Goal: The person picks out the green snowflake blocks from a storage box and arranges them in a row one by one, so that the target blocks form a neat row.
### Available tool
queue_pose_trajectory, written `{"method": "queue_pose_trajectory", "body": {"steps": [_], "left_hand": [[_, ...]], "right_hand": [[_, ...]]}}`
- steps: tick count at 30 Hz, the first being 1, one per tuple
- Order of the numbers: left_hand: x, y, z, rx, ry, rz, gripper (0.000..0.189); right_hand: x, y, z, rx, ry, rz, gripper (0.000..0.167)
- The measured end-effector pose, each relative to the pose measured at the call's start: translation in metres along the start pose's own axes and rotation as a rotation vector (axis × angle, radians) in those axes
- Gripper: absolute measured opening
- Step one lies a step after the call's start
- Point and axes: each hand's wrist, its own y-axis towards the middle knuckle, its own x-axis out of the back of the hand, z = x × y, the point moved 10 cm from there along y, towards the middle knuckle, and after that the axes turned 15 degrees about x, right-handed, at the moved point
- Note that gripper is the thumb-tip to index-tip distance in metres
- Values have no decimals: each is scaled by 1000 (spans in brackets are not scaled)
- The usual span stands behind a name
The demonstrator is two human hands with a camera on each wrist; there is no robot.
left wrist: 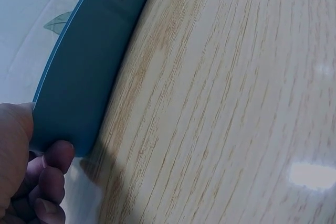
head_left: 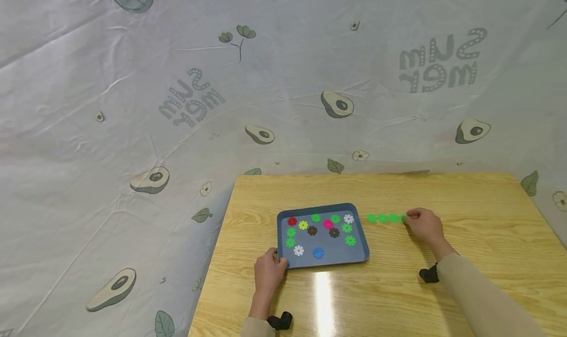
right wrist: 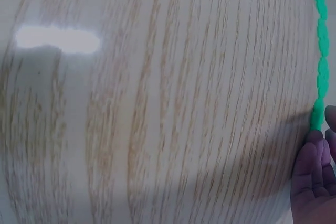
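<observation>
A blue-grey tray (head_left: 328,264) lies on the table with several notched, flower-like discs in it, among them a red disc (head_left: 292,221), a blue disc (head_left: 318,253) and a brown disc (head_left: 312,230). My left hand (head_left: 267,273) grips its near left corner, thumb at the rim and fingers curled against the outer wall in the left wrist view. To the right of the tray, several green discs joined edge to edge form a straight chain (head_left: 393,218). My right hand (head_left: 425,225) pinches the chain's right end disc, partly hidden by the fingertips (right wrist: 315,136).
The wooden table (head_left: 478,199) reaches back to a hanging cloth (head_left: 292,76) printed with avocados and leaves. A bright reflection falls on the table in front of the tray. Each wrist wears a black camera mount.
</observation>
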Motion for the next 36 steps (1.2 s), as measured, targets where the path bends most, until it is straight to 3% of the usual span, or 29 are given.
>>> {"method": "queue_pose_trajectory", "body": {"steps": [6, 13, 21, 27, 36], "left_hand": [[2, 1, -1, -6, -3, -4, 24], [3, 2, 1, -8, 11, -14, 23], [5, 1, -1, -11, 18, -14, 23], [5, 0, -2, -13, 11, -13, 24], [0, -1, 0, -20, 10, -13, 25]], "right_hand": [[-5, 4, 20, 60, 24, -16, 45], [-25, 14, 72, 135, 45, -18, 40], [-69, 26, 147, 221, 122, 13, 32], [-114, 27, 197, 311, 173, 63, 27], [-176, 20, 239, 356, 152, 170, 28]]}}
